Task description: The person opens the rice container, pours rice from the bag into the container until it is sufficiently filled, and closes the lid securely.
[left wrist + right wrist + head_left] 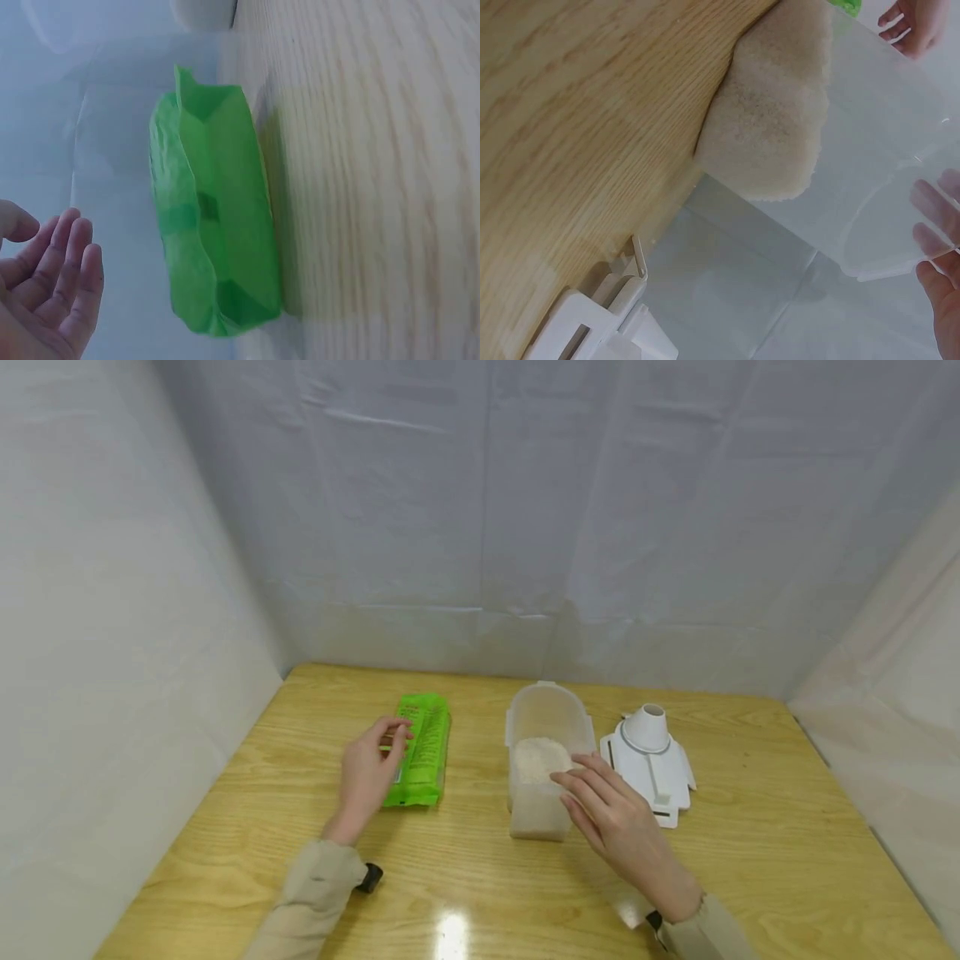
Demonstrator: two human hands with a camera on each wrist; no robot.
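A sealed-looking green bag (pixel 431 752) lies flat on the table, left of centre. My left hand (pixel 367 772) is above its left side, fingers loosely bent; in the left wrist view a gap separates the hand (pixel 52 292) from the bag (pixel 217 217). Right of the bag stands a translucent storage container (pixel 536 817), upright and lidless, partly filled with pale grains resembling rice (pixel 538 756). My right hand (pixel 618 827) is at its right rim, fingers extended over the opening. Through the clear wall, the right wrist view shows its fingers (pixel 930 206); contact is unclear.
A white lid-like part (pixel 637 772) with a cone-shaped spout (pixel 647 729) lies right of the container, close to my right hand. The wooden table (pixel 465 893) is bordered by pale sheeting (pixel 480 527) at the back and both sides.
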